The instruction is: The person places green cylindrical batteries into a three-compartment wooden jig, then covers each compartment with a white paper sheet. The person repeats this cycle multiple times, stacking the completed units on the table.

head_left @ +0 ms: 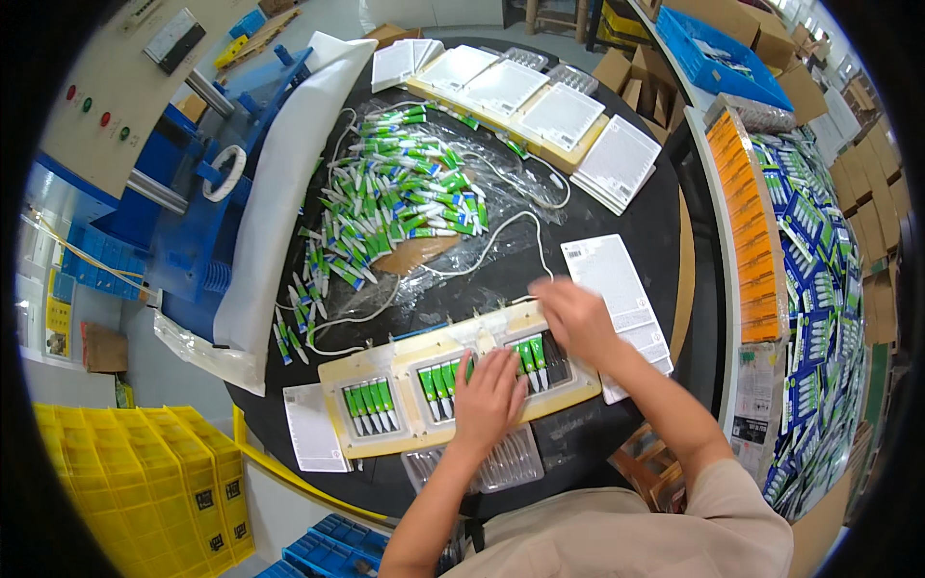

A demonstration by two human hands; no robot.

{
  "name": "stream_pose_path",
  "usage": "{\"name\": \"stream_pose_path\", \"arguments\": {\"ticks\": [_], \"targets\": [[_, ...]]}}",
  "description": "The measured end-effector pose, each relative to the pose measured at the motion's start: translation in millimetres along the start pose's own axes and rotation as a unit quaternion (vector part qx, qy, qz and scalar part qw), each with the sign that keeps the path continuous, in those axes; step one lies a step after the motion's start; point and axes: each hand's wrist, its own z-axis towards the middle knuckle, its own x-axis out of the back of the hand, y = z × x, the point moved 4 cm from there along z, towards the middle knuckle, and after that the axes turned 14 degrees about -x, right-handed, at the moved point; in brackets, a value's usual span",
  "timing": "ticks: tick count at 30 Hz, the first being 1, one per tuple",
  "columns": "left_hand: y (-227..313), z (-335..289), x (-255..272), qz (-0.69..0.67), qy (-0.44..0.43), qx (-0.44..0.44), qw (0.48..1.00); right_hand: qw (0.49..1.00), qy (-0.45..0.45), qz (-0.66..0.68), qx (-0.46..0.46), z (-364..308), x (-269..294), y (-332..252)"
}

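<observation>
Cream fixture point(403, 388) on black table point(665, 260), green-white tubes point(368, 399) lined up in its three compartments point(556, 361). Left hand point(488, 397), fingers slightly spread, lies over middle and right ones; right hand point(576, 318), blurred, over fixture's far edge, cannot tell whether pinching.

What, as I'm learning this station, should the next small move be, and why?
Probably lay one more from the tube pile beside the green tubes in the right compartment of the holder: its right side looks unfilled, and the right hand is close by.

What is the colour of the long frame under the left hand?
The long frame is pale yellow, best seen in the head view.
</observation>
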Motion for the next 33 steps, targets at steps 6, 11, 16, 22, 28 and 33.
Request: {"name": "stream_pose_path", "arguments": {"ticks": [6,11,16,22,28,33], "targets": [[-150,76,8,0.057,0.075,0.071,0.993,0.959,-0.044,-0.195,-0.199,163,-102,50],[-217,123,-22,0.219,-0.11,-0.072,0.967,0.929,-0.119,-0.19,-0.293,186,-122,76],[-200,121,-6,0.204,-0.074,-0.097,0.971,0.984,-0.071,0.052,-0.152,123,-25,48],[-84,59,17,-0.319,0.164,0.141,0.923,0.987,-0.09,-0.069,0.115,-49,54,-14],[27,28,-16,-0.139,0.172,0.034,0.975,0.967,-0.063,-0.168,0.18,-89,64,-18],[42,22,-33,0.017,0.143,-0.025,0.989,0.967,-0.064,-0.171,0.179,-97,60,-12]]}}
